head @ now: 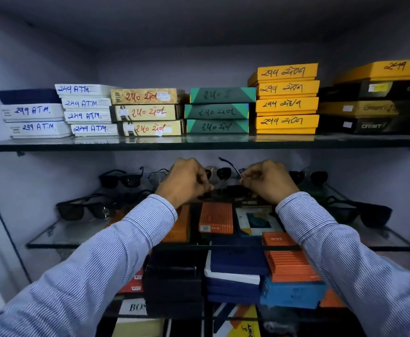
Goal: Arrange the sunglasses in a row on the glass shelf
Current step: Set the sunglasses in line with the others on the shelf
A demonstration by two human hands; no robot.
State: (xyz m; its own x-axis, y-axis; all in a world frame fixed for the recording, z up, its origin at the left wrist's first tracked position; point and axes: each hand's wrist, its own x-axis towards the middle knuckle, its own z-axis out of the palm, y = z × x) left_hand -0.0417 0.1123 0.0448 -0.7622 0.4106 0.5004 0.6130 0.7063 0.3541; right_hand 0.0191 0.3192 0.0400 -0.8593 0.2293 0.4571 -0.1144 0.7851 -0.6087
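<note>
Both hands reach into the middle of the glass shelf (60,239). My left hand (187,181) and my right hand (267,181) are closed on the two ends of a dark pair of sunglasses (233,190) held just above the glass. Behind it stands another dark pair (223,172) with one thin arm sticking up. Black sunglasses (121,180) sit at the back left, and a larger black pair (82,210) lies in front of them. More dark pairs rest at the back right (308,177) and front right (369,214).
A higher glass shelf (199,143) carries stacks of labelled flat boxes: white, tan, green, yellow (287,103) and black. Under the sunglasses shelf are orange (216,218), navy and blue boxes. Cabinet walls close in at left and right.
</note>
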